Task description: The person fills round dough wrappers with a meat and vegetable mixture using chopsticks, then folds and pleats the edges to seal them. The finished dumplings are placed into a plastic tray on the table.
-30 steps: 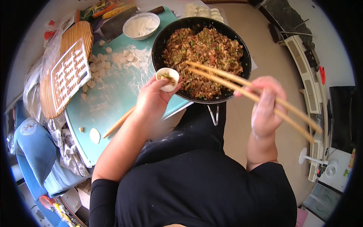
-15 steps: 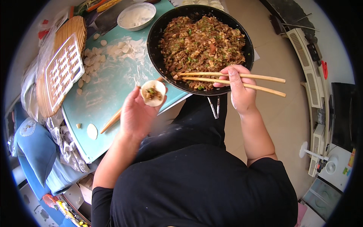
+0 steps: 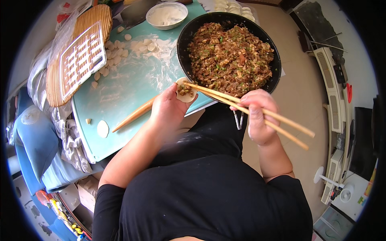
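My left hand [image 3: 168, 105] holds a round dumpling wrapper [image 3: 187, 97] on its fingers, thumb at the wrapper's edge. A small heap of minced filling lies in the wrapper. My right hand [image 3: 260, 114] is closed around a pair of wooden chopsticks [image 3: 241, 105], whose tips touch the filling in the wrapper. Beyond my hands stands a black pan [image 3: 277, 76], heaped with chopped filling [image 3: 231, 56] flecked with green. On the table behind my left forearm lies a wooden rolling pin [image 3: 134, 114]; a flat wrapper [image 3: 103, 129] rests to its left.
The green mat [image 3: 120, 92] is dusted with flour and bears several small dough pieces [image 3: 114, 54]. A bowl of flour [image 3: 167, 16] stands at the back. Woven trays [image 3: 80, 60] lean at the left. Finished dumplings [image 3: 233, 7] sit behind the pan.
The chopsticks have moved from the pan's filling to the wrapper, their tips swinging left and their back ends lowering. The whole view has shifted, with table and pan now farther right.
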A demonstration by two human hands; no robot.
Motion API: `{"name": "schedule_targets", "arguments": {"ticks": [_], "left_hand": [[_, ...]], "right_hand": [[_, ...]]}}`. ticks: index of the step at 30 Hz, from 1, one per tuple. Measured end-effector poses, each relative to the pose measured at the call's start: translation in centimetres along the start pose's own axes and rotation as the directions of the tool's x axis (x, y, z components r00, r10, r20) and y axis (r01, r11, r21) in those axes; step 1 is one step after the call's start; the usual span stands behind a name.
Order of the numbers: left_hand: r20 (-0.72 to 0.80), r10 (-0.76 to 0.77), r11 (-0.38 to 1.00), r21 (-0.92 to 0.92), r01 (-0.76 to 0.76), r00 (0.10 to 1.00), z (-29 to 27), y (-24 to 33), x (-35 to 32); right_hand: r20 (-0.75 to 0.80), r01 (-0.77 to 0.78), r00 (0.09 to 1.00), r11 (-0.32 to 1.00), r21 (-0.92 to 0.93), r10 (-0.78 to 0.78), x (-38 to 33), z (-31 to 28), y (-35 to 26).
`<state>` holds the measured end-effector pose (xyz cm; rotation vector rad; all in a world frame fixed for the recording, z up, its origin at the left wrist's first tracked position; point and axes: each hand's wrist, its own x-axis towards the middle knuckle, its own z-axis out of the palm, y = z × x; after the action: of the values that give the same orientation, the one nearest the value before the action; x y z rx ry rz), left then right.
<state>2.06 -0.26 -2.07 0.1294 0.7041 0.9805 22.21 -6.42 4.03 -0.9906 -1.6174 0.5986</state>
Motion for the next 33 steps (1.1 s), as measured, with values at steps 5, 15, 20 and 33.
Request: {"name": "schedule_targets", "arguments": {"ticks": [5, 15, 20, 33], "left_hand": [[0.044, 0.014, 1.0, 0.016, -0.014, 0.999, -1.0, 0.5, -0.7], [0.152, 0.059, 0.997, 0.041, -0.066, 0.987, -1.8, 1.8, -3.2], [0.199, -0.032, 0.995, -0.088, 0.05, 0.979, -1.8, 2.4, -4.3], [0.139, -0.075, 0.997, 0.003, 0.076, 0.987, -1.7, 1.7, -3.6]], "right_hand": [[-0.003, 0.035, 0.999, 0.999, 0.039, -0.035, 0.2, 0.7, -0.9], [-0.188, -0.162, 0.95, 0.906, 0.391, 0.251, 0.5, 0.8, -0.9], [-0.219, -0.196, 0.922, 0.873, 0.446, 0.319, 0.8, 0.1, -0.6], [-0.28, -0.201, 0.921, 0.947, 0.249, 0.27, 0.4, -2.1, 3.1]]}}
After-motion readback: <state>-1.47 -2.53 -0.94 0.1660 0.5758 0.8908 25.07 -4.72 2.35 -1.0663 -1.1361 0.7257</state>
